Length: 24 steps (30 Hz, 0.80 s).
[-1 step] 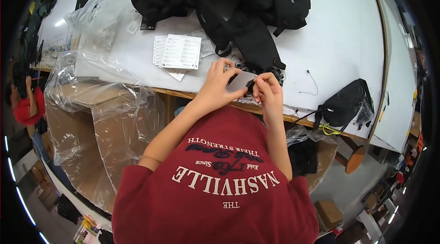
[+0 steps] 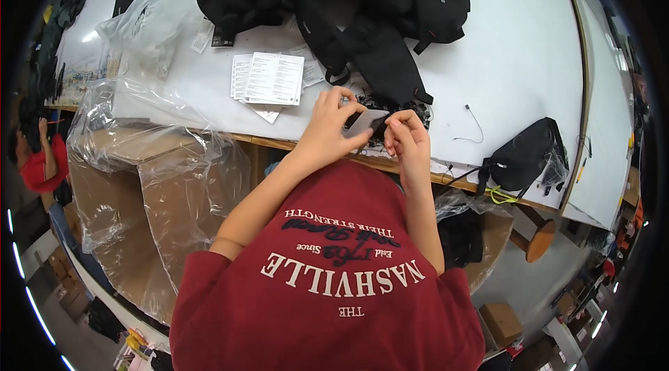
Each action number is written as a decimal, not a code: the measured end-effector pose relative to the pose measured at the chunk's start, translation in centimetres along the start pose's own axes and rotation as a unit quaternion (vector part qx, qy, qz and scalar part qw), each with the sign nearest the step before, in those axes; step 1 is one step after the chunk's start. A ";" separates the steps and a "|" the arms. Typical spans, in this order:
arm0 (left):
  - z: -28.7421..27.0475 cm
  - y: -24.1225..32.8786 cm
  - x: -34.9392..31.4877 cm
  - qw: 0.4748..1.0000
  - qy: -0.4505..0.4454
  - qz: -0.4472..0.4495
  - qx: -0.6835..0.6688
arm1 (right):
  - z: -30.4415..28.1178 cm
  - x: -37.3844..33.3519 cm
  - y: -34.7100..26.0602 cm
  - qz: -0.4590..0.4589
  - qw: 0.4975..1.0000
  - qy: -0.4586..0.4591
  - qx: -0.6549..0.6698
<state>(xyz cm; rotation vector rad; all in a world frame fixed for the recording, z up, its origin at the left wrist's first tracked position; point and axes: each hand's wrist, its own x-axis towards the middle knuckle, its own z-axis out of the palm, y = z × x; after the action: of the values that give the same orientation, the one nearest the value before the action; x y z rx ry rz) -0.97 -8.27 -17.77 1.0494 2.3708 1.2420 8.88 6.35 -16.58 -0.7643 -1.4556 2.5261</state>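
My left hand (image 2: 324, 127) grips a small pale card tag (image 2: 365, 120) between thumb and fingers, above the table's near edge. Close on its right, my right hand (image 2: 408, 139) has thumb and fingertips pinched together at the tag's edge. Whatever lies in that pinch is too small to make out. Beyond both hands is a heap of thin black cords (image 2: 418, 113), partly covered by the strap end of a black bag (image 2: 387, 67). To the left of the heap, printed white cards (image 2: 274, 79) lie in an overlapping stack.
Several black bags (image 2: 440, 1) are piled at the far side of the white table (image 2: 516, 43). A small black pouch (image 2: 524, 158) sits near the right edge, with a loose cord (image 2: 475, 120) nearby. A plastic-lined cardboard box (image 2: 115, 197) stands left, a wooden stool (image 2: 540, 240) right.
The tag in my left hand has tilted, so its face now shows narrower and more slanted. Both hands stay almost in place.
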 end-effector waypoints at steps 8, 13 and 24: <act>-2.1 3.0 -0.9 0.989 0.049 0.002 -0.138 | 1.0 -1.7 -1.7 0.013 0.987 -0.006 -0.158; -3.7 2.9 -2.1 0.906 -0.028 -0.033 -0.421 | 1.4 -2.6 -2.4 -0.001 0.989 -0.006 -0.146; -5.1 2.9 -1.7 0.884 -0.091 -0.100 -0.447 | 2.4 -3.2 -3.7 -0.121 0.920 -0.145 -0.344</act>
<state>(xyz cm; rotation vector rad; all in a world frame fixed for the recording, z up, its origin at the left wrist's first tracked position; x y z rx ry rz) -1.11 -11.49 -12.54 0.5511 1.4080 1.7666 9.93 5.30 -11.35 -0.2352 -2.4174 1.9833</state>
